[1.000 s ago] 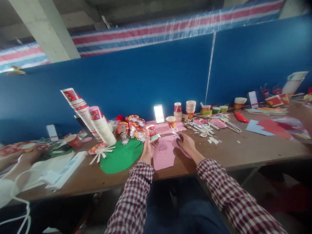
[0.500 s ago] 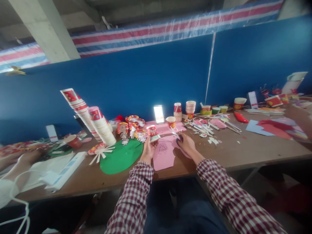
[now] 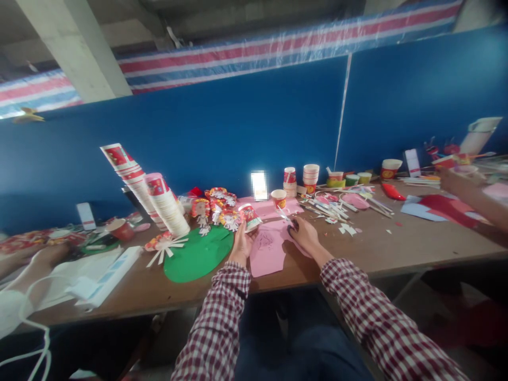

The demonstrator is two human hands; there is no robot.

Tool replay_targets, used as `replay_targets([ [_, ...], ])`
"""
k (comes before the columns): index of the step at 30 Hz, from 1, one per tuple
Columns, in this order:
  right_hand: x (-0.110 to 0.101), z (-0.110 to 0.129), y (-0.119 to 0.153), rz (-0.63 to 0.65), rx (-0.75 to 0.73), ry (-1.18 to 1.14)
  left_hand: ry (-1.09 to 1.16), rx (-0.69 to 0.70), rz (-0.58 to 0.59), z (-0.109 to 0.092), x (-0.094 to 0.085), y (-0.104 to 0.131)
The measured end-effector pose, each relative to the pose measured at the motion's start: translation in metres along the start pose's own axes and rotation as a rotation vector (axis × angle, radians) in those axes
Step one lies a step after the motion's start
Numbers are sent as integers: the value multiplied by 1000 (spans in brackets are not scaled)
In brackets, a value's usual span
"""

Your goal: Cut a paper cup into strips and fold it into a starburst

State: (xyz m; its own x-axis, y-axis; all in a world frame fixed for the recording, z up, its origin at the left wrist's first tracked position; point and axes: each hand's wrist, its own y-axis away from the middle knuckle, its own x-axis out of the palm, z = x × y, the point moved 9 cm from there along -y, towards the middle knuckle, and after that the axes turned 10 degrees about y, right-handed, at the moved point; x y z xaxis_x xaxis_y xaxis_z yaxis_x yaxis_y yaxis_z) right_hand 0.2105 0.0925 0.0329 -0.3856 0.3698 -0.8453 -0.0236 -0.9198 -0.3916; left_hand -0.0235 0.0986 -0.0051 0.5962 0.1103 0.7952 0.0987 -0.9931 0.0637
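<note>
A red and white paper cup (image 3: 250,216), tilted, is held in my left hand (image 3: 242,241) above the table. My right hand (image 3: 305,234) is closed on scissors (image 3: 286,218); their dark handle sits in the fingers and the silvery blades point up and left, apart from the cup. Beneath both hands lies a pink sheet (image 3: 268,254) with dark drawn lines on it. Just beyond the scissors, another paper cup (image 3: 279,200) stands upright on a second pink sheet (image 3: 260,208).
Left of me are a green sheet (image 3: 198,259), a cut paper cup (image 3: 166,242), lion-like paper figures (image 3: 202,209) and tall cup stacks (image 3: 169,206). A power strip (image 3: 113,278) lies farther left. Paper sticks (image 3: 331,206) are scattered right. Other people's hands (image 3: 462,182) are at both sides.
My two hands, the cup and the scissors have hardly moved. At the far right, another person's arm has come in over the coloured sheets.
</note>
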Motion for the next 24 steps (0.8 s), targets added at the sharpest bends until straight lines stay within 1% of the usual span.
replay_targets([
  [16, -2, 1, 1, -3, 0, 0, 2, -18, 44, 1, 5, 2],
  [24, -4, 3, 2, 3, 1, 4, 1, 9, 29, 0, 2, 0],
])
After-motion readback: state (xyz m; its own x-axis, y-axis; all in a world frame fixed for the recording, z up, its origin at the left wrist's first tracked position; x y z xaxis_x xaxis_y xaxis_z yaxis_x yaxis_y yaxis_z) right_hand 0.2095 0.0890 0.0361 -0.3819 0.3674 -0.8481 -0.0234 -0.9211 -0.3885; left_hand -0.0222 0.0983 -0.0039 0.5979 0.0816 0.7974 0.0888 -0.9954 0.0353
